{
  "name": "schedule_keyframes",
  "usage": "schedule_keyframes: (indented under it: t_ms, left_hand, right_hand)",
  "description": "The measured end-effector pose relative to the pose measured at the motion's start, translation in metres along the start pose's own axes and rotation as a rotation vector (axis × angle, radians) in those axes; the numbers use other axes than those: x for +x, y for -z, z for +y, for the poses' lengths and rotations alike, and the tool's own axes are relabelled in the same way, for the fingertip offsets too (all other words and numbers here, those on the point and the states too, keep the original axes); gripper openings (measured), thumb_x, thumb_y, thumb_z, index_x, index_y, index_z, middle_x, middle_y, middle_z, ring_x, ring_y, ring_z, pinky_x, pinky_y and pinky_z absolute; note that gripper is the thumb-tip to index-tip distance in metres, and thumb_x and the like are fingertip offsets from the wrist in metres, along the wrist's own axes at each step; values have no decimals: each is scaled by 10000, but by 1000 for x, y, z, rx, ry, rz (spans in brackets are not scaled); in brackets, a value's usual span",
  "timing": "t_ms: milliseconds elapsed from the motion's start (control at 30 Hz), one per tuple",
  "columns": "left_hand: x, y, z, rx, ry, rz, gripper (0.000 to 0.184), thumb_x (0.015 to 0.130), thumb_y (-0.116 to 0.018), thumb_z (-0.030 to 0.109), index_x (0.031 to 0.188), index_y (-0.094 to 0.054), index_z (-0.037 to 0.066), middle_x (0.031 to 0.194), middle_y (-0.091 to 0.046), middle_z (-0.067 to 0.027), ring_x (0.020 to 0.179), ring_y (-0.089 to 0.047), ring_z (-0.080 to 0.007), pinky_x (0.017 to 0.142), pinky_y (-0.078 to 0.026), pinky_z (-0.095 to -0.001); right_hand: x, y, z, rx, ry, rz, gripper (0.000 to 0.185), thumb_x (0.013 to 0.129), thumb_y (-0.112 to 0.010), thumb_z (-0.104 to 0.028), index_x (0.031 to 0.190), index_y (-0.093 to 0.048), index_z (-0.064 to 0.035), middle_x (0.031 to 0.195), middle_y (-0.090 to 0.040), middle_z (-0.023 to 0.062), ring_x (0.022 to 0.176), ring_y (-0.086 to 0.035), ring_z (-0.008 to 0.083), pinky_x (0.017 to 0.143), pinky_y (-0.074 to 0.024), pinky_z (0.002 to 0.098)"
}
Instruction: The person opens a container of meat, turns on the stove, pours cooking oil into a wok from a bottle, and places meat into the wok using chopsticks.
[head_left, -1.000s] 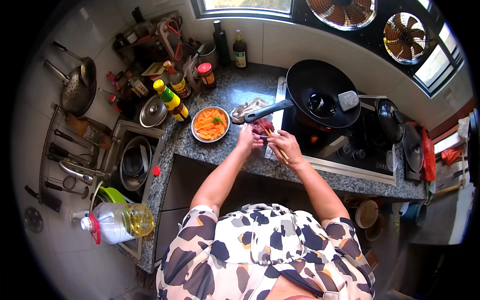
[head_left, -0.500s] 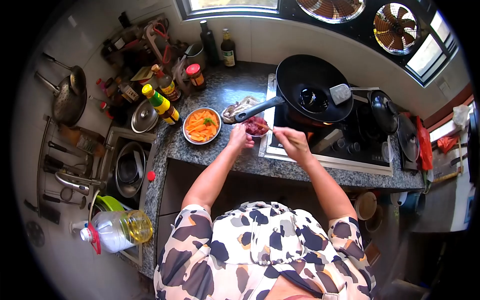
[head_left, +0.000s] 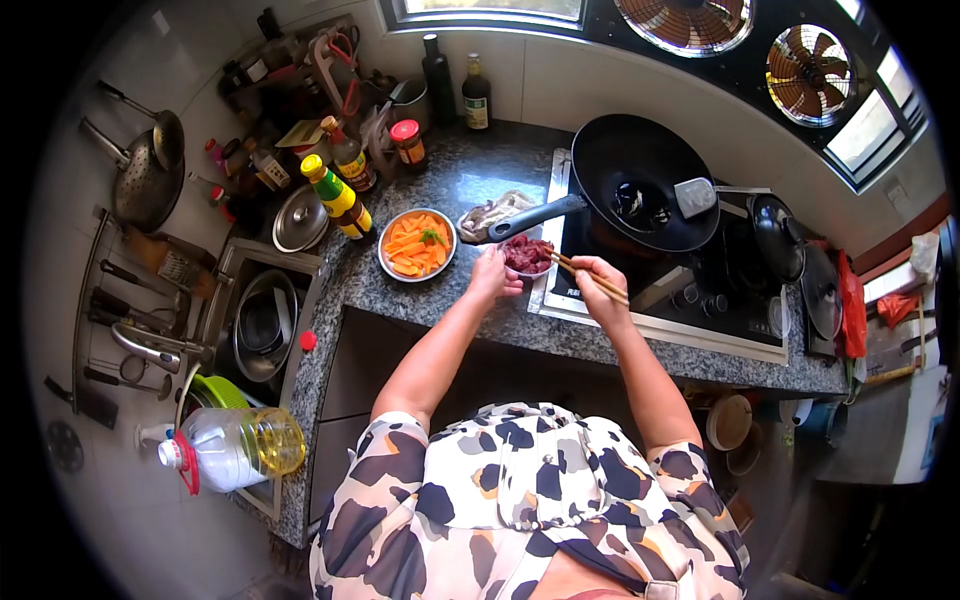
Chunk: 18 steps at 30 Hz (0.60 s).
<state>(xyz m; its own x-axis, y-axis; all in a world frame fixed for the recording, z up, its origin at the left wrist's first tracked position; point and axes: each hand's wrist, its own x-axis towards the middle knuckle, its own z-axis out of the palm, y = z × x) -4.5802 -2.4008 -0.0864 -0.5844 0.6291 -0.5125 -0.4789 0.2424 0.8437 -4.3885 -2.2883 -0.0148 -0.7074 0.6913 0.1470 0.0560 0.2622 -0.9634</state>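
My left hand (head_left: 494,274) grips the left rim of a small bowl of dark red meat (head_left: 526,256) at the counter's front. Wooden chopsticks (head_left: 590,279) are held in my right hand (head_left: 604,288), their tips at the bowl's right side. Just left of my left hand is a bowl of orange slices (head_left: 417,245) with a green sprig on top. Behind the meat, a cloth-like grey item (head_left: 497,214) lies partly under the handle of a black wok (head_left: 645,165). A spatula (head_left: 694,197) rests in the wok, where some dark liquid pools.
Sauce bottles (head_left: 337,196) and a red-lidded jar (head_left: 408,143) stand behind the orange slices. A sink (head_left: 222,300) is at the left, with a large oil bottle (head_left: 240,442) beside it. The stove (head_left: 670,300) lies right of the meat bowl; black lids (head_left: 777,238) are farther right.
My right hand has moved right from over the meat, and the chopstick tips are now at the bowl's right edge. My left hand stays at the bowl. The camera view has shifted slightly.
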Motion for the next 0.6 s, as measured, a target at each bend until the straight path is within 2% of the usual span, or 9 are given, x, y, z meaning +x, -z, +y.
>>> schedule_keyframes:
  t_ms: [33, 133, 233, 367, 433, 533, 600]
  left_hand:
    - [0, -1, 2, -15, 1, 12, 425, 1017, -313, 270, 1425, -270, 159, 749, -549, -114, 596, -630, -251, 519, -588, -392]
    - [4, -4, 3, -28, 1, 25, 326, 1017, -312, 260, 1311, -340, 120, 789, -561, -138, 631, -644, -270, 527, -588, -392]
    - [3, -5, 3, -51, -30, -5, 324, 1019, -316, 255, 1310, -337, 116, 827, -569, -153, 654, -649, -277, 538, -587, -390]
    - [-5, -9, 4, -108, -32, -7, 303, 1025, -339, 276, 1284, -361, 120, 843, -576, -138, 678, -646, -262, 563, -585, -367]
    - [-11, -9, 0, -124, -55, -46, 356, 1030, -339, 269, 1368, -309, 162, 850, -579, -121, 692, -643, -244, 594, -584, -353]
    - [-24, -5, -6, -109, -82, -60, 427, 1029, -348, 243, 1439, -239, 192, 857, -583, -108, 698, -640, -219, 610, -579, -333]
    - [-28, -3, -10, -126, -75, -55, 428, 1027, -355, 234, 1439, -242, 197, 856, -583, -105, 701, -641, -214, 611, -579, -329]
  right_hand:
    - [-3, 3, -4, -120, 57, -7, 186, 842, -582, -74, 985, -678, -1, 835, -691, 81, 746, -647, 115, 685, -511, 265]
    - [-11, 10, -16, -151, 91, -26, 182, 822, -584, -65, 964, -679, -1, 857, -690, 140, 765, -679, 205, 712, -528, 299]
    - [-14, 9, -24, -152, 184, -7, 164, 805, -593, -46, 937, -676, 6, 875, -684, 175, 803, -687, 283, 731, -540, 338]
    - [-14, -4, -18, -38, 300, 110, 137, 812, -609, -3, 936, -665, 13, 867, -681, 165, 801, -682, 284, 730, -536, 335]
    - [-16, -8, -20, -28, 332, 142, 121, 832, -617, -18, 939, -663, 18, 866, -676, 164, 805, -677, 279, 728, -532, 333]
    - [-29, -6, -10, 30, 191, 146, 129, 873, -620, -59, 958, -667, 26, 902, -685, 146, 824, -675, 220, 735, -526, 310]
    - [-37, -1, -8, 88, 140, 151, 142, 898, -610, -73, 986, -671, 20, 930, -689, 115, 844, -661, 172, 750, -518, 284]
